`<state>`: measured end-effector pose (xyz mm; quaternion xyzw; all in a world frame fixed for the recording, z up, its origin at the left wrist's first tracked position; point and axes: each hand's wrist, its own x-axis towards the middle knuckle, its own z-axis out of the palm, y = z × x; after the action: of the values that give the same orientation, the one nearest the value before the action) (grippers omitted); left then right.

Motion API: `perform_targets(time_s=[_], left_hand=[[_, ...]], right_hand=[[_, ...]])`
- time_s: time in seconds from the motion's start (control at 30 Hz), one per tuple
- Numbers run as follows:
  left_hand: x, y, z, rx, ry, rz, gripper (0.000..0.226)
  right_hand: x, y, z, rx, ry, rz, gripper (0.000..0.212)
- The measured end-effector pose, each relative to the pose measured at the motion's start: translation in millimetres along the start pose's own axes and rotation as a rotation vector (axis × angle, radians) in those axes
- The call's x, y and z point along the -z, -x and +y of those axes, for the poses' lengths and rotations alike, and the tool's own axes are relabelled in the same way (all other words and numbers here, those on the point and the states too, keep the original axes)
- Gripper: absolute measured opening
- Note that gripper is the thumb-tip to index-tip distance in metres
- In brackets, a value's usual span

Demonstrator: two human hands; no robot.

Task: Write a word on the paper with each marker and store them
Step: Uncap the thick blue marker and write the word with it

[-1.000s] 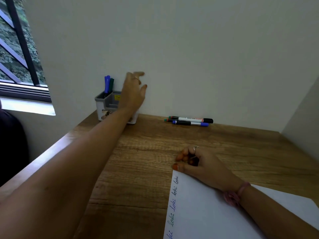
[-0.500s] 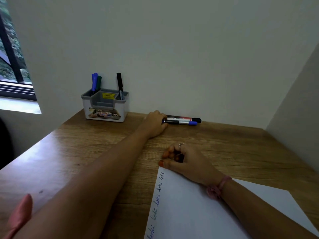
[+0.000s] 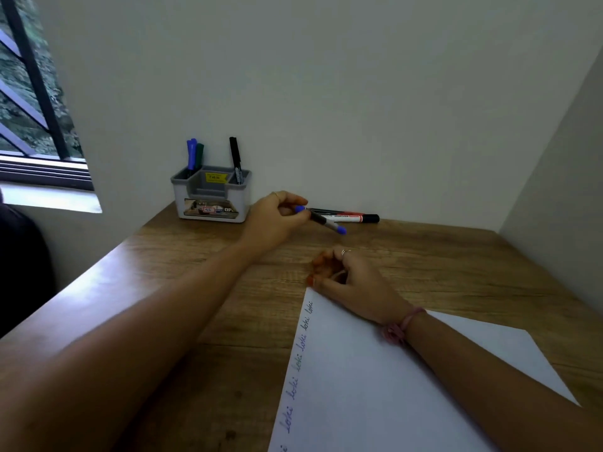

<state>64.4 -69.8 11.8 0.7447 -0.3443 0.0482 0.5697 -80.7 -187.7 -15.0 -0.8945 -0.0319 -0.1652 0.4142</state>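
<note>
The left hand [image 3: 275, 220] pinches a blue-capped marker [image 3: 323, 220] between thumb and fingers, lifted off the bench [image 3: 195, 269], its blue cap slanting down toward the right hand [image 3: 350, 282]. Just beyond the left hand's fingertips, two more markers [image 3: 350, 217] lie on the bench against the wall. Left of that hand stands a grey organiser [image 3: 210, 199] with a blue and a green marker [image 3: 194, 154] upright in one corner compartment and a black marker [image 3: 235, 158] in the other. The right hand rests, fingers curled and holding nothing I can make out, on the far corner of the paper [image 3: 375, 386]. A row of handwritten words [image 3: 300, 353] runs along the paper's left edge, toward the person from that hand.
</note>
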Motion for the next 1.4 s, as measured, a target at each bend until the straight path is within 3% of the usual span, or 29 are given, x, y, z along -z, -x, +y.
perform_targets(time_s=[0.23,0.4,0.67,0.73,0.8,0.87,0.97,1.2,1.4], left_hand=[[41.3,41.5,44.8,-0.025,0.104,-0.042,0.020],[53.9,66.9,65.3,-0.056,0.137,-0.182,0.024],[42.1,84.2,74.2,-0.027,0.337,-0.149,0.052],[37.1,90.2,68.5,0.056,0.232,-0.208,0.059],[33.0,97.0,62.2,0.102,0.092,-0.366,0.063],[30.2,103.3,61.3,0.098,0.018,-0.499,0.058],[24.9,107.4,60.8,0.142,0.098,-0.565,0.048],[12.0,116.5,69.4,0.229,0.315,-0.492,0.024],[8.8,117.7,66.3,0.191,0.393,-0.478,0.019]], right_hand=[[-0.9,5.8,-8.5,0.030,-0.219,0.192,0.023],[1.9,7.7,-13.9,0.064,-0.196,0.100,0.044],[4.8,5.3,-27.2,0.216,-0.087,0.079,0.018],[8.6,5.9,-27.0,0.216,-0.234,0.090,0.009],[13.0,7.1,-27.3,0.185,-0.348,0.088,0.006],[14.9,9.0,-27.5,0.162,-0.369,0.063,0.001],[9.9,13.5,-35.1,0.140,-0.386,0.022,0.007],[1.1,12.2,-42.3,0.098,-0.466,0.074,0.029],[-1.6,10.9,-44.2,0.067,-0.600,0.074,0.025]])
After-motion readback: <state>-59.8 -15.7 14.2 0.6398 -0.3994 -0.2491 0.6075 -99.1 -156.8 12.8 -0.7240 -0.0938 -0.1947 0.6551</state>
